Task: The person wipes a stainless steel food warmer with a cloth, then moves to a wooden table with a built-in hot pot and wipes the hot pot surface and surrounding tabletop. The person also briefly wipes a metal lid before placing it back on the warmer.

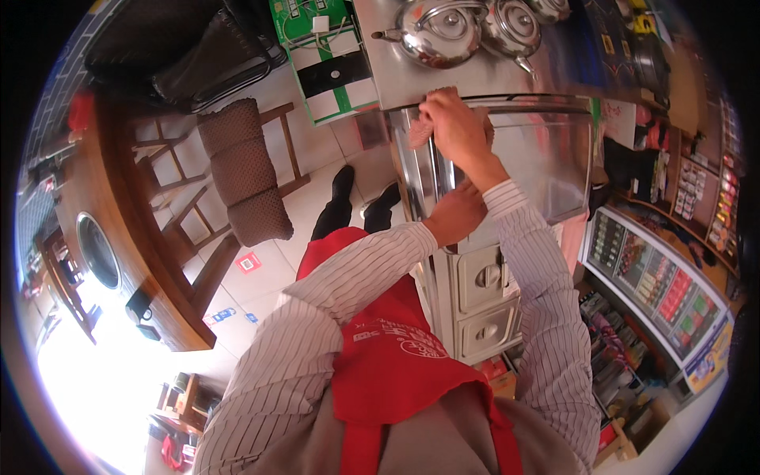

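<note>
My right hand (454, 124) grips a pinkish cloth (421, 133) at the near edge of a steel counter. Part of the cloth shows on both sides of the fingers. Below it, my left hand (457, 214) lies low over the steel cabinet front, its fingers partly hidden under my right forearm. Whether it holds anything is not visible. Beneath both hands is a shiny steel counter panel (540, 160). Just beyond the cloth, a large steel kettle (439, 38) and a smaller steel kettle (512, 35) stand on the steel worktop (395, 80).
Lidded steel pans (484, 279) sit beside the counter. A green and white box (335, 77) with a charger and cable stands left of the worktop. A chair with a brown woven cushion (243, 172) and a wooden table (136, 237) are at left. A glazed display case (659, 285) is at right.
</note>
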### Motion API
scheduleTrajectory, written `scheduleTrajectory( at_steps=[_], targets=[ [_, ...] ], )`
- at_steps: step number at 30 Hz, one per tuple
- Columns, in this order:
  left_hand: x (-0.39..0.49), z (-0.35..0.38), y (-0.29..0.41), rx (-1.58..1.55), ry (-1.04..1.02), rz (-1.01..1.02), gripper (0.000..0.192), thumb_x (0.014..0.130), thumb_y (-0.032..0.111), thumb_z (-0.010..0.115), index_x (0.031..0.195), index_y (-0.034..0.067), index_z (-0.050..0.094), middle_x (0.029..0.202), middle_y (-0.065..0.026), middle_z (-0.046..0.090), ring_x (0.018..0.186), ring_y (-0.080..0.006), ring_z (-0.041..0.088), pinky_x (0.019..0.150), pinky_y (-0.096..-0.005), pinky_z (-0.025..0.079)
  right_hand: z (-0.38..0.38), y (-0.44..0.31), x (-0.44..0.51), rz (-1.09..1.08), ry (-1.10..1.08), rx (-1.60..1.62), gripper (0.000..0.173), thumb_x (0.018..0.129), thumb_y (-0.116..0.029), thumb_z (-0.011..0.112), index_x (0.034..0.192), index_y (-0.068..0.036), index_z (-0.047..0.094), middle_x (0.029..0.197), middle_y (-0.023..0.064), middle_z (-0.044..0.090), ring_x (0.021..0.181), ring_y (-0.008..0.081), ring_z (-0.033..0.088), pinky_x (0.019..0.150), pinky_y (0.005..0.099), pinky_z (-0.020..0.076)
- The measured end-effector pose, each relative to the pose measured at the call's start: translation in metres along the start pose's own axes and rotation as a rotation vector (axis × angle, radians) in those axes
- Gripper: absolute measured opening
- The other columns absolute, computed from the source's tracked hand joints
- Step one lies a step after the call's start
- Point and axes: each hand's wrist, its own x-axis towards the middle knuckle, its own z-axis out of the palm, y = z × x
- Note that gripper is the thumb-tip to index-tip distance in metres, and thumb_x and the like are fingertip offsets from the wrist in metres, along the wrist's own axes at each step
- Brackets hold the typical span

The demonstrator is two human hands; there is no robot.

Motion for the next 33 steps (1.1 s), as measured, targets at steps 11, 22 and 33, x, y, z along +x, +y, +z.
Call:
scheduleTrajectory(
  at_steps=[11,22,33],
  targets=[
    [-0.152,-0.115,0.016,-0.599,-0.146,-0.125,0.005,0.093,0.009,0.075,0.090,0.005,0.074,0.088,-0.0153,0.072,0.083,-0.0398,0.073,0.071,-0.0495,0.058,0.108,-0.083,-0.077,0.213,0.284,-0.058,0.046,0.102,-0.002,0.067,0.148,-0.003,0.064,0.169,0.0107,0.055,0.162,0.0336,0.047,0.125,0.0480,0.0452],
    [-0.350,-0.092,-0.082,-0.235,-0.156,-0.884,0.022,0.108,0.020,0.068,0.110,0.004,0.083,0.099,-0.0166,0.083,0.088,-0.0327,0.082,0.080,-0.0416,0.065,0.153,-0.120,-0.270,0.472,0.402,0.201,0.054,0.100,-0.002,0.065,0.153,-0.008,0.068,0.157,0.0056,0.067,0.152,0.0276,0.058,0.118,0.0414,0.0545],
    [-0.476,-0.042,-0.047,-0.404,-0.047,-1.047,0.019,0.107,0.017,0.069,0.102,0.001,0.077,0.086,-0.0101,0.079,0.072,-0.0195,0.076,0.065,-0.0353,0.061,0.209,-0.150,-0.544,0.519,0.591,0.142,0.047,0.093,-0.007,0.069,0.139,-0.008,0.078,0.142,0.0087,0.075,0.142,0.0316,0.065,0.121,0.0446,0.0532]
  ],
)
